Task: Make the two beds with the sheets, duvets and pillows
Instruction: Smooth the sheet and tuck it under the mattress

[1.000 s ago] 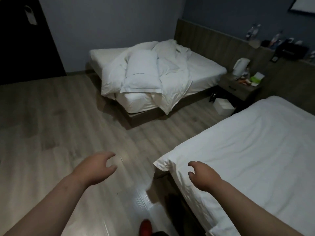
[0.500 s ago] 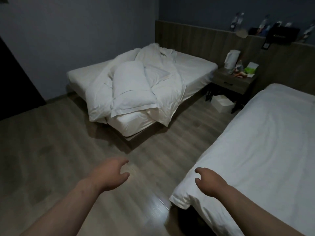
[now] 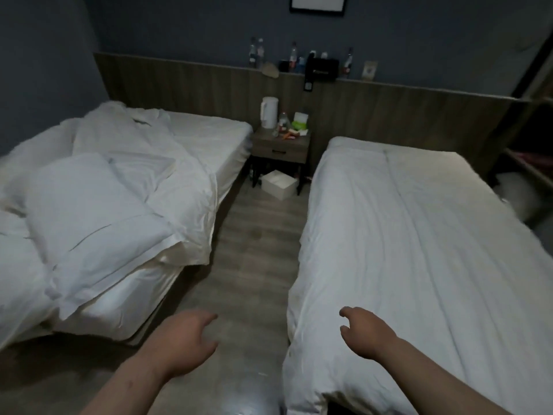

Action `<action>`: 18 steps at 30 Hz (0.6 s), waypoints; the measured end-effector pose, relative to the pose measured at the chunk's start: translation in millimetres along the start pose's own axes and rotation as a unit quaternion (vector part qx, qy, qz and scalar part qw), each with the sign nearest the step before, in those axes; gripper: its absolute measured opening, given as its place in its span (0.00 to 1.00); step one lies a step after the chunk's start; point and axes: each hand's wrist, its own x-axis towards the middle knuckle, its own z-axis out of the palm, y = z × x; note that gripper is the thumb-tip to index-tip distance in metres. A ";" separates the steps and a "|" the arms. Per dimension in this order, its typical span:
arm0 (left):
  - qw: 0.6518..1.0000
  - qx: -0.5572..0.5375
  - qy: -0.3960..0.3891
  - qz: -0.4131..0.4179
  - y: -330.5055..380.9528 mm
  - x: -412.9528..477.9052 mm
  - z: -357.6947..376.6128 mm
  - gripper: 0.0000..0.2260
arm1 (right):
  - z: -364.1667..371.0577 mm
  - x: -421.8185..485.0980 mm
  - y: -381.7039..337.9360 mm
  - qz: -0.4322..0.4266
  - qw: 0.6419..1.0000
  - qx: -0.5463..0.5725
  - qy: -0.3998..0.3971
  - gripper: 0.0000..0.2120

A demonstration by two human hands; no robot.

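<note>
Head view, dim room.

1. Left bed [image 3: 209,136]: white sheet on the mattress. A crumpled duvet [image 3: 167,175] is heaped along it, one edge hanging over the aisle side. A pillow [image 3: 83,211] lies on top of the duvet.
2. Right bed [image 3: 419,235]: white cover spread flat, lightly creased; whether it is a sheet or a duvet cannot be told.
3. Left hand [image 3: 185,339]: above the wooden floor [image 3: 257,235] between the beds. Its fingers [image 3: 209,317] are loosely curled, holding nothing.
4. Right hand [image 3: 365,333]: over the right bed's near left edge. Its fingers [image 3: 347,311] are loosely curled, holding nothing.
5. Nightstand [image 3: 281,145]: between the bed heads, carrying a white kettle [image 3: 268,112] and small clutter. A white box [image 3: 279,184] sits on the floor beneath.
6. Wall ledge [image 3: 389,82]: bottles [image 3: 257,53].
</note>
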 end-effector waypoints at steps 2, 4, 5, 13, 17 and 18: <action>0.999 0.007 -0.011 0.034 -26.9 24.3 -12.0 0.30 | 1.9 -1.6 -6.2 0.055 0.998 0.019 0.006 0.23; 0.998 0.006 -0.025 0.058 -47.9 49.6 -21.5 0.32 | 7.0 -9.0 -16.2 0.101 0.994 0.041 0.013 0.22; 0.997 0.006 -0.032 0.073 -53.3 62.9 -24.6 0.32 | 10.1 -12.2 -20.9 0.116 0.992 0.049 0.018 0.22; 0.971 0.021 -0.092 0.219 -4.3 157.7 -30.1 0.28 | 23.5 -31.7 -25.9 0.231 0.963 0.135 0.024 0.23; 0.960 0.037 -0.123 0.250 29.9 201.9 -28.6 0.30 | 21.8 -26.8 -8.7 0.281 0.942 0.178 0.037 0.23; 0.956 0.043 -0.126 0.261 39.2 209.9 -29.5 0.29 | 22.5 -24.3 -5.3 0.290 0.938 0.186 0.043 0.23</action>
